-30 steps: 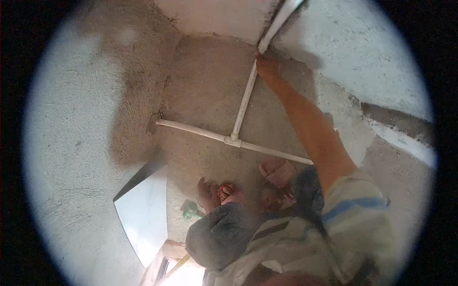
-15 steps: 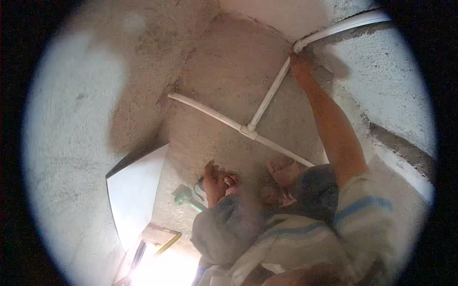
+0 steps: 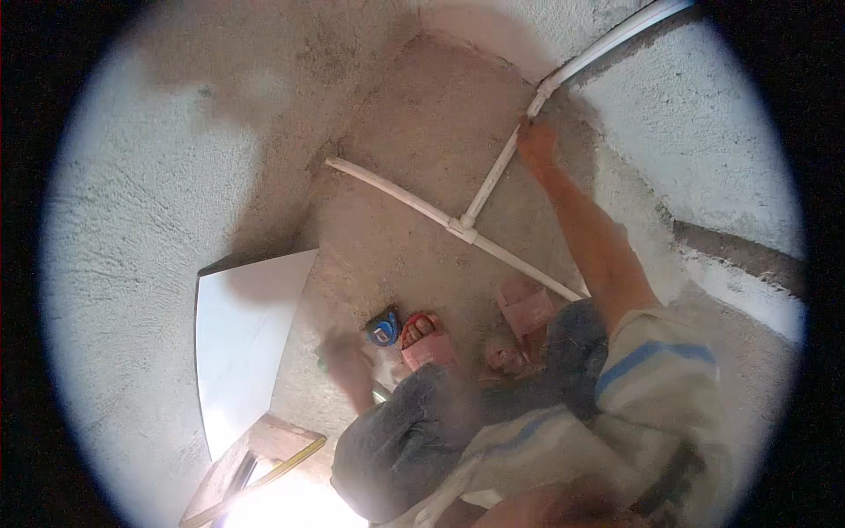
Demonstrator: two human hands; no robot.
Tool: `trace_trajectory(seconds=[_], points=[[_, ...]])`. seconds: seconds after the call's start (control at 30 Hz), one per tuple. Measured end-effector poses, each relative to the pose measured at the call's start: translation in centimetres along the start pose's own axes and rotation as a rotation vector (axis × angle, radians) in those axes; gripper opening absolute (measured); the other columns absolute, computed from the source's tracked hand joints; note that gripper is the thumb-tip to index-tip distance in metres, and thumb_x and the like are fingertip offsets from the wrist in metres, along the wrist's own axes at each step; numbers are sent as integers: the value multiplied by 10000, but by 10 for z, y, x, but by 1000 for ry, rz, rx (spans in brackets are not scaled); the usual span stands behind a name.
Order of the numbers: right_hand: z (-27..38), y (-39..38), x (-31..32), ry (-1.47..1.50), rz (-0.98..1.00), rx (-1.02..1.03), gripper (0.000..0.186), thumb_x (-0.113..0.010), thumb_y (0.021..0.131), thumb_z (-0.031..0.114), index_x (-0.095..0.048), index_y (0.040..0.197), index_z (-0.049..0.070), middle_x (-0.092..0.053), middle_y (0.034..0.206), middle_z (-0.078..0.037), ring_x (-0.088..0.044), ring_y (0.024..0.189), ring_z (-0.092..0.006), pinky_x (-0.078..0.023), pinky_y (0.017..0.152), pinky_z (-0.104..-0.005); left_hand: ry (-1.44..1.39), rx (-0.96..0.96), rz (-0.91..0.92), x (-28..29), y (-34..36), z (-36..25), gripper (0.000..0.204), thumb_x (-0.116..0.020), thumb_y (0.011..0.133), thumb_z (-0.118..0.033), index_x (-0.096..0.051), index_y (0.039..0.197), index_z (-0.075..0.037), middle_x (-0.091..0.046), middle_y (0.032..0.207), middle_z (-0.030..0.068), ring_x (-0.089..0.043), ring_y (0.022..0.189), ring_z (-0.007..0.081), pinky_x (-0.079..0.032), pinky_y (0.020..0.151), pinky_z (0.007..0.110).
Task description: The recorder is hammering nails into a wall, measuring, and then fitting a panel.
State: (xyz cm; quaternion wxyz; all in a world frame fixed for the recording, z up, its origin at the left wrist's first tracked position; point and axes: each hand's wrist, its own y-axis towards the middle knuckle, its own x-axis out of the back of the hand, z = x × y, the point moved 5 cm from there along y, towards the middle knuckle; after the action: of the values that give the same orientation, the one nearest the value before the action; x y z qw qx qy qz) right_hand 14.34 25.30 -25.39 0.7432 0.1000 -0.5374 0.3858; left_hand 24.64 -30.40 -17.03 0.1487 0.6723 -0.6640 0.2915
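Note:
My right hand (image 3: 536, 146) is closed around the upright branch of a white plastic pipe (image 3: 489, 187), just below its upper elbow. A tee fitting (image 3: 462, 229) joins this branch to a long pipe run (image 3: 396, 198) lying across the floor. Smeared by motion, my left hand (image 3: 349, 368) is low over a green tool (image 3: 322, 359) on the floor, covering most of it; its fingers cannot be made out. Beside my sandalled left foot (image 3: 424, 341) sits a blue tape measure (image 3: 384, 329).
A large white tile-like panel (image 3: 251, 334) leans against the rough wall on the left. A yellow strip (image 3: 295, 459) lies by a bright opening at lower left. Another white pipe (image 3: 607, 48) runs up along the wall at upper right. My right foot (image 3: 525, 308) rests near the long pipe.
My left hand has moved left and down from beside my foot to the green tool, exposing the tape measure. My right hand has slid down from the elbow onto the pipe branch.

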Motion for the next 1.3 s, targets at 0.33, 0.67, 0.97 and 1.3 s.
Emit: trace_trajectory(seconds=[0.33, 0.67, 0.97, 1.3], points=[[36, -42, -20, -64, -419, 43, 562, -525, 896, 341, -469, 1257, -86, -317, 1407, -269, -318, 1302, -407, -318, 1042, -504, 35, 267, -561, 169, 2, 26, 449, -602, 869, -194, -498, 1212, 77, -634, 804, 94, -532, 593, 108, -340, 445, 228], [9, -51, -8, -145, 7, 207, 786, -519, 905, 476, -273, 1410, -73, -117, 1534, -203, -163, 1416, -337, -194, 1132, -461, -164, 131, -19, 14, 8, -21, 306, -572, 892, -97, -520, 1175, 7, -628, 884, 61, -581, 739, 117, -452, 633, 237], [-6, -29, 2, -135, 194, 134, 705, -482, 917, 495, -316, 1428, 40, -111, 1552, -152, -115, 1431, -325, -178, 1089, -603, -328, 138, 429, -66, 12, -56, 306, -550, 879, -52, -522, 1181, -10, -610, 923, 44, -561, 792, 123, -462, 691, 243], [202, -195, -35, 257, 273, 808, 558, -569, 915, 277, -372, 1376, 29, -368, 1414, -217, -353, 1306, -401, -297, 1083, -474, -241, 260, -747, 131, 22, 37, 455, -670, 819, -143, -471, 1189, 32, -568, 859, 40, -512, 688, 104, -412, 558, 217]])
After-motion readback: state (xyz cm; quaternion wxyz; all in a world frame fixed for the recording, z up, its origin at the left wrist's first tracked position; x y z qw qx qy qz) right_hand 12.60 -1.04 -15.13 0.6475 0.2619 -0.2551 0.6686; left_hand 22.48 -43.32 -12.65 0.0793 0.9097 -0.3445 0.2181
